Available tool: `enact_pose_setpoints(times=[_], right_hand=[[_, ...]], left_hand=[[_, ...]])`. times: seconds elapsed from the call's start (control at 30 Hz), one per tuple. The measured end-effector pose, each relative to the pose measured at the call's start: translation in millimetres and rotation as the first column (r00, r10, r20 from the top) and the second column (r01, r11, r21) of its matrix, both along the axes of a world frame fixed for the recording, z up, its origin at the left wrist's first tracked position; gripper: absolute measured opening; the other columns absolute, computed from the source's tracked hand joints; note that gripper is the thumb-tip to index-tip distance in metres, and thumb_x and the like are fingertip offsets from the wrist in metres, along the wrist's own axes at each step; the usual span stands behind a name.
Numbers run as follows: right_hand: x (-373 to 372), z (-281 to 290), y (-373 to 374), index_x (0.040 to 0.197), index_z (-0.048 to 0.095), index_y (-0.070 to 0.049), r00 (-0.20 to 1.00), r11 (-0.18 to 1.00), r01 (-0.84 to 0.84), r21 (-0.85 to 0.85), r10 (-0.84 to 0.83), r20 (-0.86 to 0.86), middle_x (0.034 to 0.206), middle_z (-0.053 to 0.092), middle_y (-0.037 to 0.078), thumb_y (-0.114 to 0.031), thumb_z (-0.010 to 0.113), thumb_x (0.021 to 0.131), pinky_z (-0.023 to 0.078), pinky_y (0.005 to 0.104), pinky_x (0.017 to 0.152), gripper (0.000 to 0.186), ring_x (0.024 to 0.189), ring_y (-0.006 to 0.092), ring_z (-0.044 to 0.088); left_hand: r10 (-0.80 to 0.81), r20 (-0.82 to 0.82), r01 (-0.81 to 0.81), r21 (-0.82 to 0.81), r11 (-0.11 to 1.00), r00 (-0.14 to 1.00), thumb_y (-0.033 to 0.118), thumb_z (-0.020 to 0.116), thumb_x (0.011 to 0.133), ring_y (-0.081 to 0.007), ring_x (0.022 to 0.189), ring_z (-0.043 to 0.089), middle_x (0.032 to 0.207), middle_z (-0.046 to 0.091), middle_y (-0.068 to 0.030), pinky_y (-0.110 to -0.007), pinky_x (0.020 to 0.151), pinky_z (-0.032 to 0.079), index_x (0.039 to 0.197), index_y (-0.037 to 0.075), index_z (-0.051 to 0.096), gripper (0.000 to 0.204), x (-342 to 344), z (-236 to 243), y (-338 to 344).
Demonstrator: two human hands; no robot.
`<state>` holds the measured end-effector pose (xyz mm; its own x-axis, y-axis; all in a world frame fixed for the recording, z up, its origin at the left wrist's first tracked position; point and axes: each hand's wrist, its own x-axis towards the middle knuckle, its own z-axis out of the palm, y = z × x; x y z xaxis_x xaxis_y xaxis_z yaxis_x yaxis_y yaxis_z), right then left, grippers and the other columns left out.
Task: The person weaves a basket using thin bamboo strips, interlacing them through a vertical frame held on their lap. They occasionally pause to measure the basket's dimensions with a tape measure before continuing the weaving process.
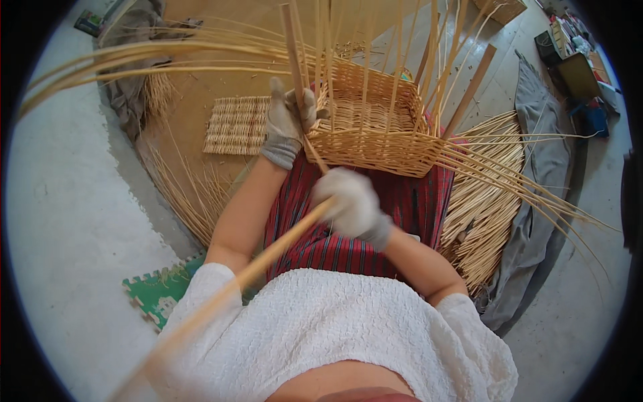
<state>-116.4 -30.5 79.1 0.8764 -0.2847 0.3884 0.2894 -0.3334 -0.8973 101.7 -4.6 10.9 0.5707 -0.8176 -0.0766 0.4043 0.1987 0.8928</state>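
A half-woven rectangular wicker basket (pixel 375 153) rests on my lap, with upright rods and flat wooden corner posts rising from it. My left hand (pixel 289 119), in a grey-white glove, is closed around the wooden post (pixel 292 50) at the basket's near left corner, thumb pointing up. In front of the basket, my gloved right hand (pixel 348 203) is smeared by motion. It grips a willow rod (pixel 258 261) that runs from the left corner through the fist and out to the lower left. Long loose rods (pixel 181 57) stretch left from the basket.
A flat woven panel (pixel 234 126) lies left of the basket. On the right, a heap of willow rods (pixel 492 201) lies beside grey cloth (pixel 536 127). Rod ends (pixel 522 174) jut out rightward. A striped red cloth (pixel 321 251) covers my lap; a green foam mat (pixel 157 295) is at left.
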Motion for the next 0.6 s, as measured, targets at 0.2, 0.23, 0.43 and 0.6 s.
enact_pose_setpoints(times=[0.2, 0.23, 0.43, 0.6], right_hand=[[-14, -51, -77, 0.078, 0.056, -0.005, 0.954, 0.906, 0.296, 0.301, -0.293, -0.058, 0.072, 0.058, 0.009, -0.051, 0.044, 0.107, 0.051, 0.0366, 0.072, 0.055, 0.071, 0.0219, 0.059], [-24, -41, -87, 0.08, 0.057, -0.005, 0.97, 0.936, 0.243, 0.253, -0.236, -0.059, 0.074, 0.06, 0.011, -0.051, 0.043, 0.107, 0.051, 0.0372, 0.072, 0.056, 0.072, 0.0224, 0.06], [-13, -9, -54, 0.087, 0.061, -0.003, 0.881, 0.882, 0.472, -0.013, -0.472, -0.034, 0.069, 0.059, 0.013, -0.049, 0.042, 0.107, 0.05, 0.0388, 0.067, 0.054, 0.065, 0.0289, 0.061], [4, -38, -85, 0.09, 0.06, -0.004, 0.951, 0.841, 0.308, 0.445, -0.279, -0.132, 0.077, 0.061, 0.005, -0.048, 0.044, 0.108, 0.052, 0.0319, 0.07, 0.05, 0.071, 0.0163, 0.061]], left_hand=[[-0.363, -0.293, 0.266, -0.323, 0.908, 0.885, 0.082, 0.037, 0.091, -0.0255, 0.084, 0.065, 0.078, 0.065, -0.0096, -0.042, 0.077, 0.056, 0.09, 0.004, 0.065, 0.083, 16, -17, 20], [-0.266, -0.244, 0.221, -0.198, 0.955, 0.933, 0.082, 0.034, 0.092, -0.0244, 0.084, 0.065, 0.082, 0.066, -0.0091, -0.041, 0.083, 0.055, 0.091, 0.004, 0.064, 0.084, 6, -12, 12], [-0.368, 0.089, 0.359, 0.098, 0.928, 0.926, 0.026, 0.074, 0.093, -0.021, 0.106, 0.062, 0.103, 0.066, -0.0061, -0.04, 0.1, 0.048, 0.099, 0.008, 0.059, 0.024, 6, 32, 15], [-0.403, 0.208, 0.361, 0.215, 0.908, 0.891, -0.007, 0.082, 0.076, -0.0186, 0.107, 0.063, 0.105, 0.068, -0.0062, -0.036, 0.096, 0.052, 0.099, 0.01, 0.055, 0.039, 20, 6, 28]])
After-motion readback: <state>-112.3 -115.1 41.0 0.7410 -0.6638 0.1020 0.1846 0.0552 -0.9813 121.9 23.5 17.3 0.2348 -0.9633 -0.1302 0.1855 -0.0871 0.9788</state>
